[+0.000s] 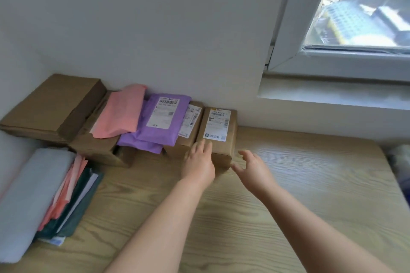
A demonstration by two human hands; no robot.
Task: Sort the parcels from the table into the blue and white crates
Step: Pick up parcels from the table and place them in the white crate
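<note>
One labelled box (218,131) lies between the left hand (198,164), touching it, and right hand (253,167), both spread.

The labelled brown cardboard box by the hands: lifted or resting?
Resting: the brown cardboard box lies flat on the wooden table, white label up.

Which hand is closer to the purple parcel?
Left. The left hand touches the rightmost box, to the right of the purple parcel; the right hand hovers farther right, off that box's near corner.
</note>
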